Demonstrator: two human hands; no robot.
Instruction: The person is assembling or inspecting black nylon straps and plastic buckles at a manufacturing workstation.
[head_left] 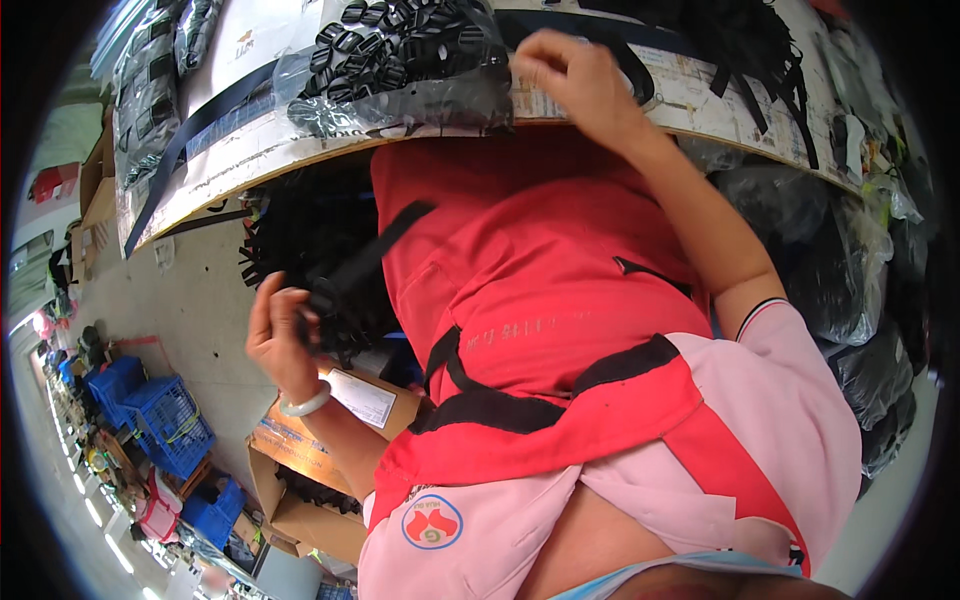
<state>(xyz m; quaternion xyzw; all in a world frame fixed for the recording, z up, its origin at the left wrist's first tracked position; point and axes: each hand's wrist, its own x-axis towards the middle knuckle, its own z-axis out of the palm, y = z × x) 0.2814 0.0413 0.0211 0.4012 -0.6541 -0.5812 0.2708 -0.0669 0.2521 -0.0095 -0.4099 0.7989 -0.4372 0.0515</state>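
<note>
The left hand (283,335) was closed around one end of a black webbing strap (372,257), gripping it together with a small dark fitting whose shape could not be made out. The strap looked flat, matte and narrow, a plain woven band of even width. Its long axis ran on a slant, rising from the left hand up and to the right, and its free end pointed toward the edge of the tabletop (700,100), lying against the red apron (520,300) the person wore over a pink shirt (790,400). A pale bangle (306,403) sat on the left wrist.

The right hand (575,80) was well apart from the left, up on the tabletop, with fingers curled and pinched together; whether it held anything between the fingertips could not be told. Just beside it, to the left, lay a clear plastic bag of black buckles (410,55), and another long black strap (195,130) stretched slantwise over the board's left part. More black straps (750,50) were heaped on the far right of the tabletop.

Below the tabletop hung a dark bundle of cut straps (300,240) behind the left hand. An open cardboard box (300,480) stood on the floor under the left forearm, and blue crates (165,420) stood farther off to the left.
</note>
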